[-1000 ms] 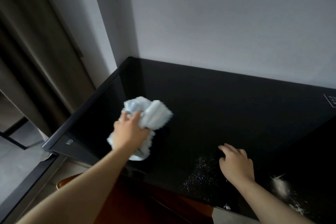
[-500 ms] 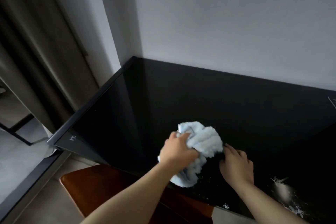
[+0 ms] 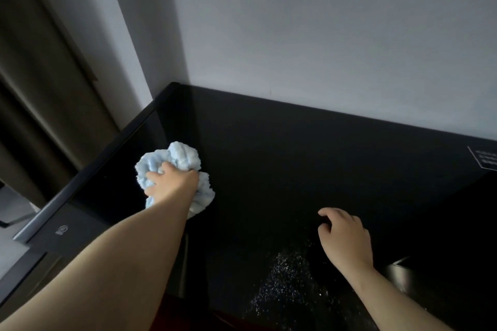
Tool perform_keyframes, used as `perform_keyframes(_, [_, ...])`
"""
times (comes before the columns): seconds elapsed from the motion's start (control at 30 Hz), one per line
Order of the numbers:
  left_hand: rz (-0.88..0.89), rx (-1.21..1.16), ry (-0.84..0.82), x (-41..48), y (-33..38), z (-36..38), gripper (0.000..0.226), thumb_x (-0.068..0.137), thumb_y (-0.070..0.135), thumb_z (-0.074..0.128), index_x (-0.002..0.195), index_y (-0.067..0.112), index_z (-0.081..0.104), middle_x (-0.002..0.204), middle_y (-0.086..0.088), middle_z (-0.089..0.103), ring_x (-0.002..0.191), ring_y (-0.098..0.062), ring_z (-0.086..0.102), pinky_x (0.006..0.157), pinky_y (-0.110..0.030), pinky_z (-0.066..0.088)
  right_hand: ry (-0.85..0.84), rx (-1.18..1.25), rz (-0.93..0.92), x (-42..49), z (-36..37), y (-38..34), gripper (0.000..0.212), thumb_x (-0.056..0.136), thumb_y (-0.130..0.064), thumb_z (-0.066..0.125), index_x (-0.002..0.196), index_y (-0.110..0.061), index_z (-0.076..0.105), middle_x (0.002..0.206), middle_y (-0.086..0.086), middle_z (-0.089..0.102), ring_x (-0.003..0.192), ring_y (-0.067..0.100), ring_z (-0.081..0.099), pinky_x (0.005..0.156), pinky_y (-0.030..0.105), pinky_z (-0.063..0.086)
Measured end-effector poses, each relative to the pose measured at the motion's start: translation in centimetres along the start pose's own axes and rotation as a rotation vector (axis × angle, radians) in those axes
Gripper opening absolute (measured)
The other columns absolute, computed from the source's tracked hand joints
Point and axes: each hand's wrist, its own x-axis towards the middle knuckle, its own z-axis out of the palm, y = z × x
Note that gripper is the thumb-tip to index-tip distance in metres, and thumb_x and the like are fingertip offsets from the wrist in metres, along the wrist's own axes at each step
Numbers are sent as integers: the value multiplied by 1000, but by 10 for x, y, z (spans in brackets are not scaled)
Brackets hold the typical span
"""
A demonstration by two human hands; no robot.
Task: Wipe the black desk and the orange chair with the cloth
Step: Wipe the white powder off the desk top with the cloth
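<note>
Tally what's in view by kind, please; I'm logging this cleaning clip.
Hands: 2, the left hand and the right hand
Cloths: 1, the light blue cloth
Desks: 1, the black desk
Labels: 1, the white-outlined label
Total: 5

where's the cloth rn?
Head view, left of centre: the crumpled light-blue fluffy cloth sits on the glossy black desk near its left edge, gripped by the left hand, well apart from the right hand.
</note>
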Motion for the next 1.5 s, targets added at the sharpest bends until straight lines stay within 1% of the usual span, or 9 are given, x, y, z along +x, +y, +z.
perform_keyframes(0.23, [546,166,-166,-39,87,54,59,74,43,53,130,32,44,137,0,35,123,-27,38,94,-43,39,22,78,40,12,-3,19,33,96,-24,46,127,-29,52,135,-14,48,126,9,41,104,30,38])
perform_keyframes(0.43, [1045,401,-472,-112,87,72,46,78,38,58,123,39,50,134,6,44,118,-25,43,83,-35,44,71,152,89,14,-5,31,30,93,-15,50,121,-22,59,128,-6,56,120,15,48,101,34,42])
perform_keyframes(0.63, [858,224,34,-45,99,14,43,81,37,53,123,39,45,142,2,30,118,-33,37,85,-39,36,102,197,86,19,-8,25,33,95,-18,48,127,-23,56,131,-7,54,123,12,47,101,30,42])
perform_keyframes(0.73, [434,83,-36,-11,88,10,36,83,37,55,118,40,47,137,10,25,129,-28,30,93,-26,31,101,171,115,22,-14,35,34,95,-21,50,128,-26,53,134,-8,52,124,13,48,104,35,40])
perform_keyframes(0.8, [332,151,-107,-13,88,27,54,86,43,51,137,38,33,145,7,20,133,-31,25,104,-40,30,53,100,155,24,-24,51,37,95,-24,49,131,-29,49,138,-9,47,126,16,45,105,37,38])
perform_keyframes(0.93, [488,253,-122,-44,119,67,53,85,48,46,136,42,32,142,7,26,128,-32,28,105,-51,27,-35,-77,239,32,-41,86,43,94,-28,46,137,-30,40,144,-7,40,128,21,39,103,38,34])
perform_keyframes(1.1, [782,371,-273,-97,152,112,52,84,43,50,134,48,34,147,12,20,136,-33,18,106,-55,21,-91,-14,322,33,-37,100,57,94,-28,46,147,-24,25,137,-3,48,125,18,46,106,41,35])
perform_keyframes(1.2, [892,398,-305,-114,159,121,56,82,36,53,132,53,35,149,14,20,138,-30,16,105,-53,22,-95,-3,295,27,-32,106,62,94,-27,48,149,-22,20,147,-2,38,136,17,36,109,41,33])
perform_keyframes(1.5, [1297,625,-415,-175,75,105,64,80,26,60,132,55,36,153,17,20,139,-23,17,105,-42,31,-76,-29,171,0,-25,115,58,95,-23,44,149,-20,23,155,-2,24,145,14,15,114,38,22])
